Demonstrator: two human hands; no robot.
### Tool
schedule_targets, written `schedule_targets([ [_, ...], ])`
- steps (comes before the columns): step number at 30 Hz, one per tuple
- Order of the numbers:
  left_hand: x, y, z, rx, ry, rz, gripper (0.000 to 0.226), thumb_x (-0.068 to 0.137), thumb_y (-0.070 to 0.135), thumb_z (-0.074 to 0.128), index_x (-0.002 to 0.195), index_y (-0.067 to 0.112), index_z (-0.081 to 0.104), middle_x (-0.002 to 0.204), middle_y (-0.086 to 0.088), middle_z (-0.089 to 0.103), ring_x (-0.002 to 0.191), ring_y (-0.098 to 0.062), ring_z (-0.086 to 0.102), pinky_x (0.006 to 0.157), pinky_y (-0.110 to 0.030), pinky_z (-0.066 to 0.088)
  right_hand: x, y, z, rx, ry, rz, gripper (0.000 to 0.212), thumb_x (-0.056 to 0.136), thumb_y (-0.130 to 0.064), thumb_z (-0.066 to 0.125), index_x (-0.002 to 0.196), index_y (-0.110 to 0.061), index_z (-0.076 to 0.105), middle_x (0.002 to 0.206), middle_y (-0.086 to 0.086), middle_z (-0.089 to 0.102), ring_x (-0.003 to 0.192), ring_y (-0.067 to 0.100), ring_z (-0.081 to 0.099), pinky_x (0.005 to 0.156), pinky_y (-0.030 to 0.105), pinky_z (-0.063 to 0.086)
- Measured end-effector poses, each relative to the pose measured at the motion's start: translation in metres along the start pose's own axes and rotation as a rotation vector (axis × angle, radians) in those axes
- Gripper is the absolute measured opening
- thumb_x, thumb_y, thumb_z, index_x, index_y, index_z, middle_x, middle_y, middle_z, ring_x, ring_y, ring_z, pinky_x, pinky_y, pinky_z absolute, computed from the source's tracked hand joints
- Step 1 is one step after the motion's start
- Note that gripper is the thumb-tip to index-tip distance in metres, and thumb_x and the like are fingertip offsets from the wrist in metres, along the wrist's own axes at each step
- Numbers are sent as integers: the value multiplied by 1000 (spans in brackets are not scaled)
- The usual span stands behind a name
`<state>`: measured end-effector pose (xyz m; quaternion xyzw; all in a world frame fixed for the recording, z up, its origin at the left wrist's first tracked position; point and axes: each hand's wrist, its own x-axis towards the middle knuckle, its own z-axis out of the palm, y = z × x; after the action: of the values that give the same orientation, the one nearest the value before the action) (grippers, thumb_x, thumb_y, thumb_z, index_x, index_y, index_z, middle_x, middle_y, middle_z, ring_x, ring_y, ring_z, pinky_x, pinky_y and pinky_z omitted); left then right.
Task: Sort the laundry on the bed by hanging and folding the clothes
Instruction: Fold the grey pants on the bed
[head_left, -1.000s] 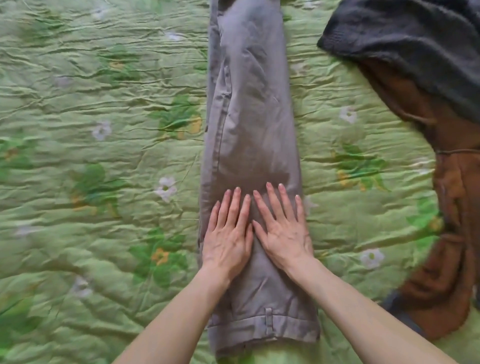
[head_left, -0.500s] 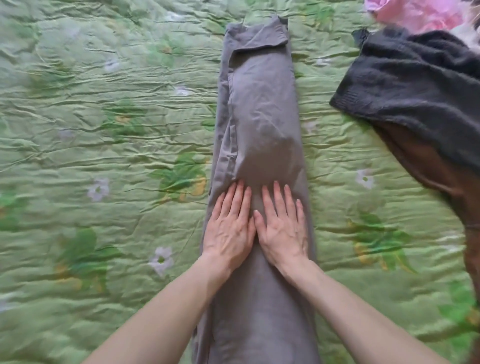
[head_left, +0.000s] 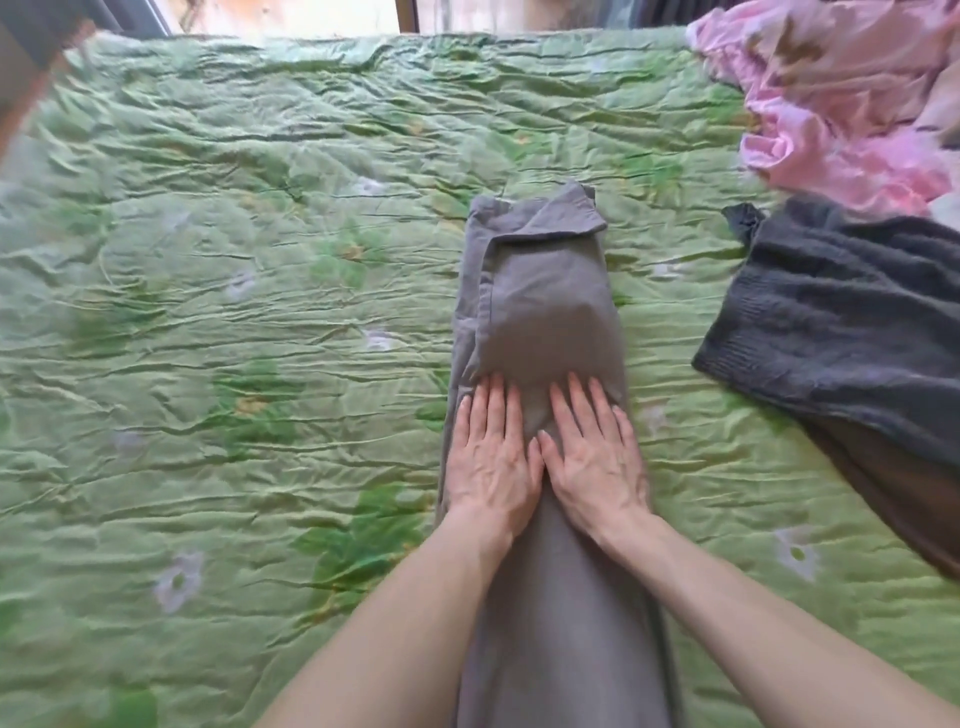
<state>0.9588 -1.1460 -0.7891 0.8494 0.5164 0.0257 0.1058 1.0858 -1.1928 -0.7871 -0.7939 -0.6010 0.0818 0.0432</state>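
Grey trousers (head_left: 545, 306), folded lengthwise into a long narrow strip, lie on the green flowered bedspread (head_left: 234, 338) and run away from me. Their far end has a cuff turned over. My left hand (head_left: 491, 457) and my right hand (head_left: 595, 457) lie flat side by side on the trousers, fingers straight and pressing the cloth, thumbs nearly touching. The near end of the trousers runs out of view below my forearms.
A dark grey knitted garment (head_left: 841, 332) lies at the right over a brown one (head_left: 904, 493). A crumpled pink garment (head_left: 841, 104) sits at the far right corner. The bed's far edge (head_left: 363, 39) runs along the top.
Both hands have slid along the trousers away from the waistband towards the far cuff end, staying flat. The view has tilted up, showing the far edge of the bed and the pink garment.
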Motion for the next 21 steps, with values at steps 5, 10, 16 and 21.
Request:
schedule_targets([
  [5, 75, -4, -11, 66, -16, -28, 76, 108, 47, 29, 166, 4, 5, 175, -16, -2, 162, -27, -8, 130, -42, -9, 73, 16, -15, -24, 19, -20, 63, 108, -48, 35, 165, -25, 21, 174, 0, 10, 161, 17, 2, 127, 45, -2],
  [10, 109, -15, -6, 108, -53, -29, 79, 107, 53, 26, 166, 4, 4, 175, -16, -3, 162, -26, -8, 131, -42, -7, 144, 17, -27, -36, 48, 30, 55, 109, -44, 34, 158, -19, 38, 168, 4, 32, 157, 20, 21, 126, 43, 1],
  [16, 101, -21, 17, 21, 43, -29, 82, 104, 53, 25, 167, 6, 0, 175, -14, -8, 162, -26, -9, 131, -43, -6, 210, 5, -44, -127, 14, -24, 55, 105, -39, 41, 154, -15, 36, 162, 9, 34, 153, 27, 25, 125, 46, 16],
  [21, 103, -24, 24, -29, 123, -6, 83, 98, 52, 27, 166, 5, 16, 174, -16, 7, 163, -28, 2, 132, -43, 0, 275, -34, -57, 35, -169, -151, 68, 107, -36, 33, 166, -32, 0, 174, -5, -10, 161, 18, -6, 129, 49, 1],
])
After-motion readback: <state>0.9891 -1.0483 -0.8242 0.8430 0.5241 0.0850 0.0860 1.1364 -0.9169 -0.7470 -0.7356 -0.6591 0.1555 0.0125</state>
